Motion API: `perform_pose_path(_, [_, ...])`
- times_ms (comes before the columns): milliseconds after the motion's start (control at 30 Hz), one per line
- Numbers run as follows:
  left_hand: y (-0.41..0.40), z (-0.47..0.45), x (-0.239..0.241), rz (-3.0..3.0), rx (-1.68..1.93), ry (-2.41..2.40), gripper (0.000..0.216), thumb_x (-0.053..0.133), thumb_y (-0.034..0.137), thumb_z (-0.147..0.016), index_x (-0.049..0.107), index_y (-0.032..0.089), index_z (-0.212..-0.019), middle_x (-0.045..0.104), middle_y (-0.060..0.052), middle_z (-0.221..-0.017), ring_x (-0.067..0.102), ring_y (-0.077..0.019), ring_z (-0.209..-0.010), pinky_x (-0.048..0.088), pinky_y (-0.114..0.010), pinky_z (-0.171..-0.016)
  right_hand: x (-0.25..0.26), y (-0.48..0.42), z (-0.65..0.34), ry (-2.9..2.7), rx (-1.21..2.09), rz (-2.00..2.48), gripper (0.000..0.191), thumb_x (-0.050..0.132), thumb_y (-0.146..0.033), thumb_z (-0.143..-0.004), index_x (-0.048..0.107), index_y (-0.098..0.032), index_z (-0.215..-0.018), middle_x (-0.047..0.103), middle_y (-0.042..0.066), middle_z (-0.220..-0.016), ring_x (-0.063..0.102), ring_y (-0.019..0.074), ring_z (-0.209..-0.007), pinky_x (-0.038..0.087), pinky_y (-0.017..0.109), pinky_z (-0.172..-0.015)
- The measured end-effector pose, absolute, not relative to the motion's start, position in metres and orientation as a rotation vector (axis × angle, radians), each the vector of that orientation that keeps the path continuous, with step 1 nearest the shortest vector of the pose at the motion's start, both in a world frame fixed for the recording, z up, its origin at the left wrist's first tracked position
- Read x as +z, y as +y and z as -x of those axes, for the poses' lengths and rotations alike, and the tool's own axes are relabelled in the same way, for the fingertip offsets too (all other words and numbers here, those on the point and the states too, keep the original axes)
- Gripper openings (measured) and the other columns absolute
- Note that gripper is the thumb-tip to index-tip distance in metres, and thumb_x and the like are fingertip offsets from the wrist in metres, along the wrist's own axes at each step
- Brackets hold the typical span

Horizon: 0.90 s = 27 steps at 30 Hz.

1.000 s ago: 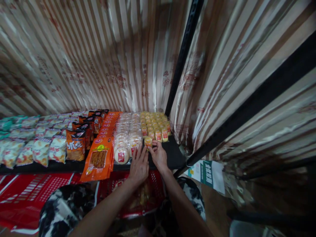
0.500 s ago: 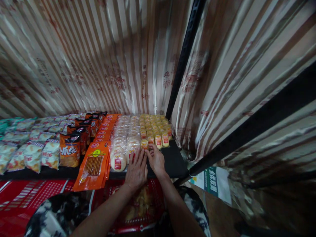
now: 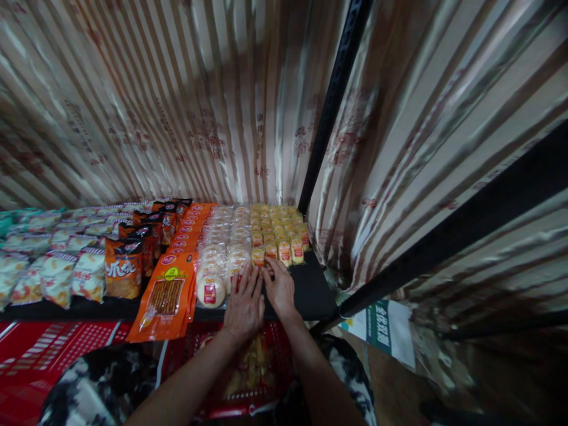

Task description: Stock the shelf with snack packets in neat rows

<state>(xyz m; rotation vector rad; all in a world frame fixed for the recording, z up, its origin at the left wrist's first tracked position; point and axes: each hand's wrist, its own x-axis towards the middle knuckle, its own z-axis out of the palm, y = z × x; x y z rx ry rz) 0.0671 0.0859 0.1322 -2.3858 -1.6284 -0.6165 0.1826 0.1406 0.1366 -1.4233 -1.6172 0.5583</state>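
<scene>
My left hand (image 3: 245, 305) lies palm down with its fingers stretched forward over the front of the round wrapped cakes (image 3: 212, 291). Its fingertips reach the near edge of a small yellow wrapped cake (image 3: 258, 256). Close beside it, my right hand (image 3: 280, 288) has bent fingers and thumb drawn together at the front of the small yellow cakes. Its fingertips seem to grip one of these, though the fingers hide much of the contact. More yellow wrapped cakes (image 3: 284, 252) stand in rows just beyond it.
The black shelf (image 3: 313, 290) also bears orange packs of sticks (image 3: 166, 296), orange-black snack bags (image 3: 123, 269) and white snack bags (image 3: 88, 275). Below is a red basket (image 3: 284, 355) with wrapped goods. Black posts (image 3: 331, 118) and a striped curtain (image 3: 239, 118) stand behind.
Both hands stay at the front of the yellow cakes, with only a slight shift of the right fingers. The view has moved a little.
</scene>
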Motion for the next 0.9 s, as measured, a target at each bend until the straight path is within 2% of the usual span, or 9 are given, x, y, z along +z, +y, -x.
perform_pose_path(100, [0.086, -0.067, 0.131, 2.379, -0.6, -1.625, 0.048, 0.042, 0.032, -0.088, 0.045, 0.016, -0.133, 0.032, -0.007, -0.147, 0.019, -0.0273, -0.138, 0.015, -0.049, -0.112, 0.135, 0.141, -0.183, -1.605, 0.573, 1.379, 0.031, 0.043, -0.027, -0.086, 0.059, -0.018, -0.111, 0.057, 0.012, -0.112, 0.062, 0.0171, -0.082, 0.05, 0.033, -0.082])
perform_pose_path(367, [0.091, -0.077, 0.132, 2.309, -0.513, -1.622, 0.052, 0.043, 0.034, -0.086, 0.047, 0.009, -0.131, 0.038, -0.014, -0.143, 0.021, -0.0308, -0.137, 0.013, -0.052, -0.112, 0.131, 0.141, -0.185, -1.563, 0.517, 1.303, 0.018, 0.045, -0.021, -0.084, 0.062, -0.019, -0.09, 0.058, 0.007, -0.093, 0.061, 0.0146, -0.076, 0.053, 0.029, -0.074])
perform_pose_path(567, [0.096, -0.085, 0.132, 2.301, -0.428, -1.575, 0.055, 0.04, 0.035, -0.087, 0.045, 0.004, -0.131, 0.042, -0.018, -0.139, 0.022, -0.0319, -0.136, 0.012, -0.053, -0.111, 0.128, 0.141, -0.185, -1.542, 0.479, 1.321, 0.024, 0.043, -0.02, -0.084, 0.064, -0.019, -0.097, 0.057, 0.008, -0.101, 0.061, 0.0151, -0.081, 0.054, 0.03, -0.075])
perform_pose_path(900, [0.105, -0.088, 0.134, 2.303, -0.435, -1.586, 0.05, 0.043, 0.03, -0.084, 0.049, 0.004, -0.127, 0.043, -0.019, -0.138, 0.02, -0.0335, -0.137, 0.015, -0.055, -0.11, 0.122, 0.144, -0.185, -1.543, 0.41, 1.4, 0.03, 0.039, -0.018, -0.083, 0.064, -0.016, -0.1, 0.058, 0.011, -0.1, 0.059, 0.018, -0.088, 0.052, 0.033, -0.081])
